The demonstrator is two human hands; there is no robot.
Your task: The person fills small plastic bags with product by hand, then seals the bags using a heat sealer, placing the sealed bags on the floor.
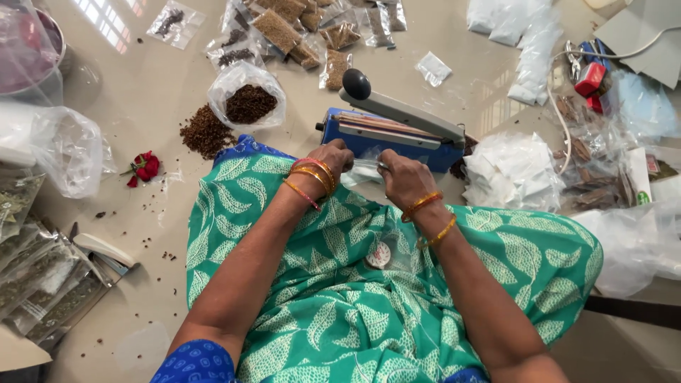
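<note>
Head view, looking down at a seated person's lap. We see the left hand (333, 157) and the right hand (403, 179), both with orange bangles at the wrist, meeting over a small clear plastic pouch (363, 170). Each hand is closed with its fingers pinching one side of the pouch, which lies at the near edge of the blue tabletop heat sealer (383, 135), just in front of its sealing bar. The sealer's grey lever arm with a black round knob (356, 84) stands raised and tilted, apart from both hands. The sealer rests on the pale tiled floor (142, 92), touching the green leaf-patterned cloth (333, 298) that covers the lap.

To the left of the sealer we note an open clear bag of dark brown spice (248, 99), with a loose pile of the same spice (206, 131) just beside it on the floor. A small red rose (146, 167) lies further left. Filled, sealed packets of seeds (284, 32) lie beyond the sealer; a heap of empty white pouches (512, 174) sits to its right. Packets of green dried herbs (42, 276) lie at the lower left.
</note>
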